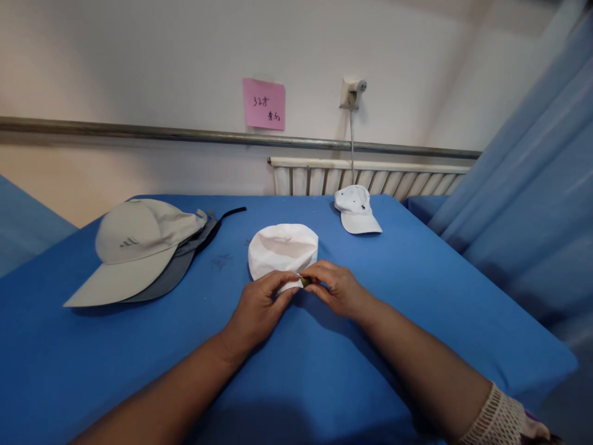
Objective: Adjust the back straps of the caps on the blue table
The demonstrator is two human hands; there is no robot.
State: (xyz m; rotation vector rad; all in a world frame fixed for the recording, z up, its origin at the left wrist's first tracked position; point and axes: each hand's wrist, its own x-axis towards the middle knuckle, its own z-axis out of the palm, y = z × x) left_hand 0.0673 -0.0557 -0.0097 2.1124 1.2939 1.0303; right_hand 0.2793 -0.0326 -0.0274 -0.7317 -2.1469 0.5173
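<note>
A white cap (pixel 283 244) lies in the middle of the blue-covered table, its crown up and the edge with a strap toward me. My left hand (pixel 259 306) pinches that near edge between thumb and fingers. Right beside it, my right hand (pixel 340 289) is closed on a small brass-coloured buckle (pixel 306 281) at the strap. The fingertips of both hands almost meet there and partly hide the buckle. No brim shows on this cap from here.
Stacked at the left are a light grey cap (pixel 139 238) and darker caps (pixel 173 272) beneath it. Another white cap (pixel 356 210) with a small dark emblem sits at the back right. Behind the blue table (pixel 417 321) are a radiator (pixel 324 179) and a metal rail (pixel 185 133).
</note>
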